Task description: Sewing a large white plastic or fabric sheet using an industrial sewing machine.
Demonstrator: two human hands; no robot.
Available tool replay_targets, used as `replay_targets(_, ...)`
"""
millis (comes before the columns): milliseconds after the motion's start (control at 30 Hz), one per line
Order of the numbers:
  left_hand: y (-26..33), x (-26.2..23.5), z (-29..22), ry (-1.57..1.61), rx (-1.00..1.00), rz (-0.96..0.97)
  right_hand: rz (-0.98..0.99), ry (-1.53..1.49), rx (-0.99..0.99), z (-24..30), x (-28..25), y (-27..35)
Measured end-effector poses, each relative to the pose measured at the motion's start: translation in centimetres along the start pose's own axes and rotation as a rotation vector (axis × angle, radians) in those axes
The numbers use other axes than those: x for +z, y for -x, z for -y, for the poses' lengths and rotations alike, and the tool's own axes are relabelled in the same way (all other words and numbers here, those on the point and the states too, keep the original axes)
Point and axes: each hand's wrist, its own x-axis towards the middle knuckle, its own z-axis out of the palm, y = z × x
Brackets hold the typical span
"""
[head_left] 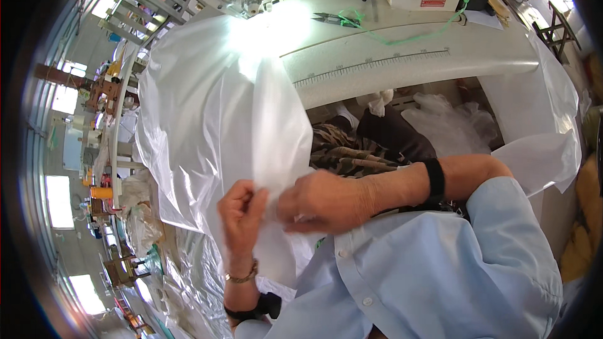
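Head view — thin, glossy white sheet (pixel 195 119), cloth or film, hanging in soft creases beside the smooth, round-edged machine bed (pixel 408 72), below a bright glare (pixel 267 31); pinched in the curled left hand (pixel 242 213); right hand (pixel 328 199) blurred just beside it — grip impossible to tell

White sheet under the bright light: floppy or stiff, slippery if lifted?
The white sheet would probably flop: it falls in loose folds and soft creases. It looks thin, so likely light for its size. Its glossy sheen suggests it may slide easily.
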Motion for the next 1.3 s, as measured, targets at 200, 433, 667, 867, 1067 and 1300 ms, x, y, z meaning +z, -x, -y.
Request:
replay_targets(200, -1.3, -6.0, -4.8, -0.369, 0.208, -0.047, -0.657, -0.342, 0.834, -7.6, 5.4, -2.1)
replay_targets(433, -3.0, -1.7, -12.6, -0.724, 0.388, 0.303, 0.029, -0.234, 0.374, -9.3, 6.1, -7.9)
replay_targets(667, -0.5, 2.0, 1.0, -0.814, 0.441, 0.216, 0.573, 0.192, 0.040, -10.2, 5.2, -4.2)
replay_targets(867, 0.9, 4.6, 6.6, -0.537, 0.229, -0.132, 0.555, 0.331, 0.200, -9.7, -3.7, -3.1)
replay_targets(1067, 1.1, 5.0, 9.0, 0.098, 0.004, -0.261, 0.157, 0.221, 0.034, -14.1, -7.2, -4.5)
replay_targets(1300, 2.9, 4.9, 5.6, 0.573, -0.182, -0.313, 0.224, 0.108, 0.110, -13.3, -7.7, -4.9)
